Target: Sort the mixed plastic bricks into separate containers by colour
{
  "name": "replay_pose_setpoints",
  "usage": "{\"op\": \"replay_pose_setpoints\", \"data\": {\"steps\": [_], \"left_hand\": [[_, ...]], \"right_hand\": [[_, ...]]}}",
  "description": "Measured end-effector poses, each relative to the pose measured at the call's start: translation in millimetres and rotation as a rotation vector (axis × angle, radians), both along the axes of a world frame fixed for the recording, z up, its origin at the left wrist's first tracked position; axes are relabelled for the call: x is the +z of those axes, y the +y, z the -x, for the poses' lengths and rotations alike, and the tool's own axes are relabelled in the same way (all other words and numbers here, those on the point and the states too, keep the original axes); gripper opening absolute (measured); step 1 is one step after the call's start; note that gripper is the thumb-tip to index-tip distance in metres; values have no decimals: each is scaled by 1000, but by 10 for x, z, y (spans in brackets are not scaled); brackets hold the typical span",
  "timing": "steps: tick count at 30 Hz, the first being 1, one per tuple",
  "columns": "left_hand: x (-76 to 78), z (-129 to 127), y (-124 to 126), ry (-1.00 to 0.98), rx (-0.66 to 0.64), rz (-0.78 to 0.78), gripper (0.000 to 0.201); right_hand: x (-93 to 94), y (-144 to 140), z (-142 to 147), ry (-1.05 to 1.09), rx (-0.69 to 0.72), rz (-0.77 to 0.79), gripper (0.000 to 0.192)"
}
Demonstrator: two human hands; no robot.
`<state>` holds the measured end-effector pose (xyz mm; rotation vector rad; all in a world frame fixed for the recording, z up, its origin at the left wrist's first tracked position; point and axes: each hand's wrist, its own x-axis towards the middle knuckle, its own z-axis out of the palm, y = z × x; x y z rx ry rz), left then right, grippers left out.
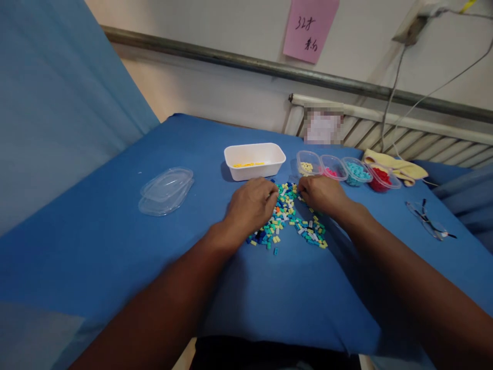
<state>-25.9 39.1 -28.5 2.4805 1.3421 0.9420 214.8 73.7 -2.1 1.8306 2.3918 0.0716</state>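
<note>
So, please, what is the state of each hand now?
Left hand: curled on the pile of small bricks; any hold cannot be told.
Right hand: curled on the same pile; cannot be told.

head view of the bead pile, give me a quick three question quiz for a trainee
1. True or false: the white tray behind the pile of beads holds yellow pieces.
2. How many small clear tubs stand in the row right of the white tray? A) two B) four C) six
3. Where do the left hand and right hand rest?

Key
1. True.
2. B: they hold pale yellow, pink, turquoise and red pieces.
3. Both are on the far part of the pile, left hand on its left side, right hand on its right, fingers curled among the beads. Whether either pinches a bead cannot be told.
</note>
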Motion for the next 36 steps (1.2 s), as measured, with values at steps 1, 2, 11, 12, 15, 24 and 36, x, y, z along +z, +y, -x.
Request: {"op": "replay_pose_setpoints", "data": {"steps": [1,2,11,12,15,24,36], "left_hand": [[-3,28,38,-29,37,15,11],[-8,50,71,-49,70,33,10],[-112,69,173,-49,108,95,10],[-120,74,183,-58,114,96,10],[-142,94,213,-99,129,113,10],[-144,85,214,-143,109,152,11],[-107,72,211,-110,119,164,16]], "right_hand": [[2,7,-1,-3,9,1,29],[0,16,-6,-4,16,3,29],[-88,-2,-51,113,6,-49,25],[-98,-24,-55,142,1,-66,24],[-123,-121,-102,235,-18,-115,24],[-231,-504,-740,835,-190,-159,21],[-373,-637,-1205,893,-364,-227,32]]}}
